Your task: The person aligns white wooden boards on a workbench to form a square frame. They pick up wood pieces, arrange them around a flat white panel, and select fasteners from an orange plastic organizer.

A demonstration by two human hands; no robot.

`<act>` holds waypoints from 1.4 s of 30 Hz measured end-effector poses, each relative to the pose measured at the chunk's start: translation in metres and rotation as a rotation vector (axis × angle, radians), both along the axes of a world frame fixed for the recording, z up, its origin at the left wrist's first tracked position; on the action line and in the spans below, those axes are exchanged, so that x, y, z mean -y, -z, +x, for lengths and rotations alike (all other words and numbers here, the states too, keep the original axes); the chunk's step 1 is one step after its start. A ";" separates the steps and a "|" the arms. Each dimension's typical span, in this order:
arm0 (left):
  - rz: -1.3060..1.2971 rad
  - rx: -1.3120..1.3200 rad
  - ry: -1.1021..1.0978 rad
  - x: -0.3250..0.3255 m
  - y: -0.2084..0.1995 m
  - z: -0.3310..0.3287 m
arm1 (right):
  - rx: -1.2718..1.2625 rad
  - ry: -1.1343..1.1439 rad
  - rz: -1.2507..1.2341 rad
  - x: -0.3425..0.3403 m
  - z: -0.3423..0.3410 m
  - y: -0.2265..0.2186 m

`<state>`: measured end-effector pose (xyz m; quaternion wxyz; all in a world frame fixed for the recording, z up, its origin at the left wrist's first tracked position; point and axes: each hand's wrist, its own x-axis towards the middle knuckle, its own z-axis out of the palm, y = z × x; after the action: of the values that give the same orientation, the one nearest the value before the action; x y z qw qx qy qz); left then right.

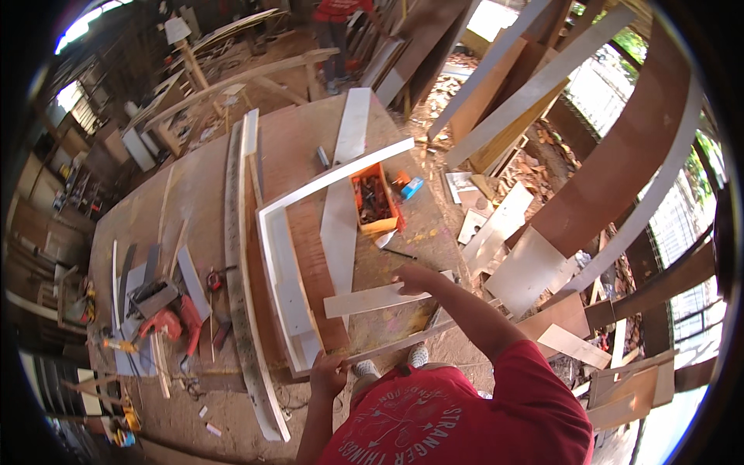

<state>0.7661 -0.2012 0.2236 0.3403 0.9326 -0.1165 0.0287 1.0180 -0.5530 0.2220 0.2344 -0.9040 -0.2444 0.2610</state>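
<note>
My right hand (pixel 412 279) is closed on the upper edge of a short pale wooden board (pixel 360 301), which lies across the near right part of the worktable (pixel 418 225). Close to my body, my left hand (pixel 328 375) is curled at the near corner of a white-edged wooden frame (pixel 288 267). Its fingers look closed, but what sits in them is hidden. The frame lies on the table to the left of the pale board, with a brown panel (pixel 314 267) beside it.
An orange box (pixel 377 225) of small hardware stands beyond the board, beside a blue tape roll (pixel 412 187). Long boards (pixel 246 271) cross the table's middle. At left lie a red power tool (pixel 163 324) and tape measure (pixel 215 279). Leaning panels line the right; another person stands far back.
</note>
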 end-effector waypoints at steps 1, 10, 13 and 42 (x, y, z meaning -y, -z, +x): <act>0.003 0.004 0.006 -0.004 -0.001 -0.002 | 0.004 0.006 0.003 -0.009 0.000 -0.011; 0.012 -0.124 0.198 -0.004 -0.034 0.025 | 0.040 0.423 0.317 0.040 0.020 -0.045; -0.028 -0.150 0.268 -0.007 -0.039 0.036 | 0.094 0.549 0.353 0.051 0.029 -0.077; 0.059 -0.862 0.286 0.035 -0.024 0.078 | 1.508 2.347 0.500 0.562 -0.136 -0.255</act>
<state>0.8441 -0.2363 0.2478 0.3317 0.8432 -0.0924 -0.4129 0.8819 -1.1151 0.4773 0.2786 -0.4349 0.5335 -0.6698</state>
